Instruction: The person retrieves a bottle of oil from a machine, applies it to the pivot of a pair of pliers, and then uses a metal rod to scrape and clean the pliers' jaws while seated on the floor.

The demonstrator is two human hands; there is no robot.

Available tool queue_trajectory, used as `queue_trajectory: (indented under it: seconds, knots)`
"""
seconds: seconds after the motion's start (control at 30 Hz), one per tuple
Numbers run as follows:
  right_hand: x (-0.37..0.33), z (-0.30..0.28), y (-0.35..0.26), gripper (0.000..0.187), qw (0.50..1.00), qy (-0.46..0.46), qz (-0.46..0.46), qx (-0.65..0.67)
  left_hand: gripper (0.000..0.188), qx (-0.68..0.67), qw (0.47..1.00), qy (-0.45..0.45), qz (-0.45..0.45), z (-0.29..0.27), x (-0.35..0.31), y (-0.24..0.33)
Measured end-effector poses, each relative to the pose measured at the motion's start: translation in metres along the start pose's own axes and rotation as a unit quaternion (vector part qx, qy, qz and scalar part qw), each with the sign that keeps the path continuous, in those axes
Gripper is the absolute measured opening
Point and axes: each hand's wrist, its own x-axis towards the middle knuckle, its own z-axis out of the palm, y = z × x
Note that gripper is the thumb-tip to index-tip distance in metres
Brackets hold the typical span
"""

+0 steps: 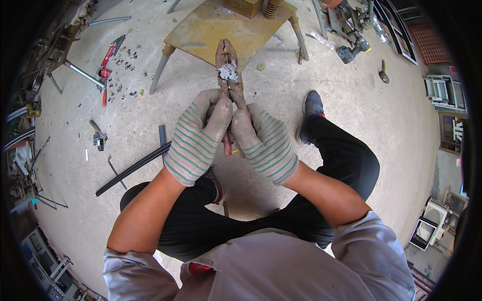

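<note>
Both my hands wear knitted gloves with green stripes. Between them is a pair of rusty brown pliers (228,73), its jaws pointing away from me and its pivot patched with grey-white. The left handle is gripped by my left hand (197,134), thumb laid along it. My right hand (264,142) closes on the right handle in the same way. A small gap shows between the jaws, with nothing I can make out in it. Below the thumbs a reddish handle end sticks out; the rest of the handles is hidden by the gloves.
Just beyond the pliers stands a low, worn yellow metal table (201,30), carrying a box-like block (243,7) and a coil spring (271,9). A cordless drill (353,48) lies to the right. Left on the floor are dark bars (134,168), a red-handled tool (108,55) and scattered scraps.
</note>
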Motion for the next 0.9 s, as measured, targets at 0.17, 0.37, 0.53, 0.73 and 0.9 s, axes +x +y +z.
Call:
queue_trajectory:
  seconds: [0.17,0.37,0.53,0.73,0.9]
  knots:
    - [0.000,0.001,0.026,0.022,0.993,0.018,-0.065,-0.098,0.032,0.053,0.997,-0.020,-0.043,0.004,-0.005,0.004]
    - [0.003,-0.003,0.028,0.023,0.934,0.013,-0.253,-0.251,0.031,0.021,1.000,0.006,-0.006,0.001,-0.005,0.001]
    - [0.000,-0.004,0.010,0.022,0.985,0.000,-0.112,-0.129,0.028,0.045,0.999,-0.006,-0.020,-0.004,-0.007,0.009]
    - [-0.005,-0.008,-0.014,0.035,0.998,-0.012,-0.030,-0.056,0.030,0.132,0.991,-0.021,0.023,-0.010,-0.010,0.019]
    - [-0.008,-0.010,-0.017,0.036,0.999,-0.015,-0.005,-0.034,0.035,0.078,0.996,-0.015,-0.029,-0.008,-0.011,0.023]
